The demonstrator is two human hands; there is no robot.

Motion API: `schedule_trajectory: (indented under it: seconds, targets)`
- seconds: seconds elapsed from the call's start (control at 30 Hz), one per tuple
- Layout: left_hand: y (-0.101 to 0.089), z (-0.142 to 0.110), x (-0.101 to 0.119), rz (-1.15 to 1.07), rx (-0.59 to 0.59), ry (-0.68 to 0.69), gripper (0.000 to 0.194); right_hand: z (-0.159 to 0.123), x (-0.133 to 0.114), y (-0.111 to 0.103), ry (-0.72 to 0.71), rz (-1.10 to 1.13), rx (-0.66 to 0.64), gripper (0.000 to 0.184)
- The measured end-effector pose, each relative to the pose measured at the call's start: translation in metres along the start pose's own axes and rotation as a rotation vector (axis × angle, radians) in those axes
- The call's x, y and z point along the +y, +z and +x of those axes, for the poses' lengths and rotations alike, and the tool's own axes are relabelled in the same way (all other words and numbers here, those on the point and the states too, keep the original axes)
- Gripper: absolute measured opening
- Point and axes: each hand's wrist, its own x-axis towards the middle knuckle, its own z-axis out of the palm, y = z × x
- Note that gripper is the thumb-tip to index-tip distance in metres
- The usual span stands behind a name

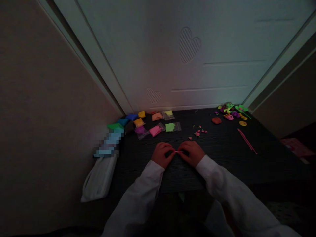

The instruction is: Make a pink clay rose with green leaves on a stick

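Over the front middle of the dark table, my left hand (163,154) and my right hand (192,153) meet with thumbs and fingers pinched. Between their fingertips is a small, thin pink piece of modelling clay (176,151), each hand gripping one end. Just beyond my right hand lie several tiny pink clay bits (197,134), some with pale green edges. A pink packet of clay (156,130) and a light green packet (170,127) rest beyond my left hand.
More coloured packets (139,122) sit at the back left. A white plastic pack (100,179) lies along the left edge. To the right are pink modelling tools (247,141), a red clay lump (216,120), a yellow disc (243,123) and colourful clay figures (229,108). A white door (158,49) stands behind.
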Motion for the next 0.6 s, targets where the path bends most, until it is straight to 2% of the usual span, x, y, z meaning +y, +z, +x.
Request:
schedule_trajectory:
  seconds: [0.6]
  targets:
    - [-0.0012, -0.0007, -0.0004, -0.023, 0.014, -0.020, 0.013, -0.0003, 0.0018, -0.0010, 0.008, -0.003, -0.012, 0.014]
